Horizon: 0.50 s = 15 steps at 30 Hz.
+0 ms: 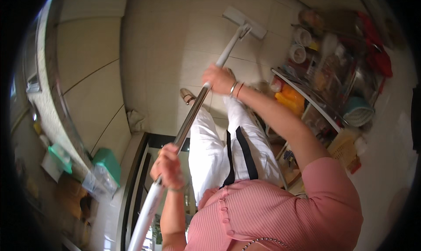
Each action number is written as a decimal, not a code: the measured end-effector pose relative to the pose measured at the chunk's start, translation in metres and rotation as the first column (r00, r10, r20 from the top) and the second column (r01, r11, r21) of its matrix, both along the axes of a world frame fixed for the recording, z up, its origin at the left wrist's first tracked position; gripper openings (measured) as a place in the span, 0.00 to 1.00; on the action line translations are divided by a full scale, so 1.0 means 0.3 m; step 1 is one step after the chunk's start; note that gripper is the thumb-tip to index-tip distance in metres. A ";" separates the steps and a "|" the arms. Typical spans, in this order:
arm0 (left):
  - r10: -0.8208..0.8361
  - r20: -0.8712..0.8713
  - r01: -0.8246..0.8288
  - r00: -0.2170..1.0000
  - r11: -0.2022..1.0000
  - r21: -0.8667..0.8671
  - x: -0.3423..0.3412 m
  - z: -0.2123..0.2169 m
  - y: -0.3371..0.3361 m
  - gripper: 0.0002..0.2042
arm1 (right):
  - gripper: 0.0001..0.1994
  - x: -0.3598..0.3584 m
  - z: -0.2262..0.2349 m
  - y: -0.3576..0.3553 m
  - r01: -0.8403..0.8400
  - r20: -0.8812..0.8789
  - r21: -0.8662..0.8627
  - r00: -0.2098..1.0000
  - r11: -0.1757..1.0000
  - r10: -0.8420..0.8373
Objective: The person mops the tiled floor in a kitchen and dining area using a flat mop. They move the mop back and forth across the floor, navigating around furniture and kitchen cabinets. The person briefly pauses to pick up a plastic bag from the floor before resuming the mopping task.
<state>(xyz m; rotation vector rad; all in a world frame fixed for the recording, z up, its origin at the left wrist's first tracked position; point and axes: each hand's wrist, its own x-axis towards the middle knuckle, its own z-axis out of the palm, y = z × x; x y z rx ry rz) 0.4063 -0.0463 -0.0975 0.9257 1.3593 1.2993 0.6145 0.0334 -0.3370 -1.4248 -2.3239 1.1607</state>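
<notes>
A teal basket sits by the rack's near corner, white tubs toward its far end; blur hides their contents. My right hand and left hand wrap the flat mop's pole, its head ahead, seemingly on the floor.

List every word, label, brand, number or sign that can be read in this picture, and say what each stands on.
No text can be read here.
White lower section of the pole, by the left hand: possible faint marks, too blurred to read.
White tubs on the rack: too blurred to tell whether anything is printed.
</notes>
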 end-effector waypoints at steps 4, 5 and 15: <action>-0.209 -0.005 0.209 0.978 0.977 0.029 0.373 -0.154 0.217 0.18 | 0.07 0.488 -0.122 0.170 0.183 -0.037 0.158 0.983 0.970 -0.179; -0.248 0.022 0.246 0.968 0.966 0.077 0.437 -0.174 0.249 0.18 | 0.08 0.559 -0.123 0.187 0.221 -0.028 0.170 0.975 0.960 -0.220; -0.422 0.112 0.415 0.900 0.906 0.083 0.497 -0.133 0.129 0.18 | 0.09 0.606 -0.087 -0.111 0.484 -0.178 0.093 0.868 0.870 -0.464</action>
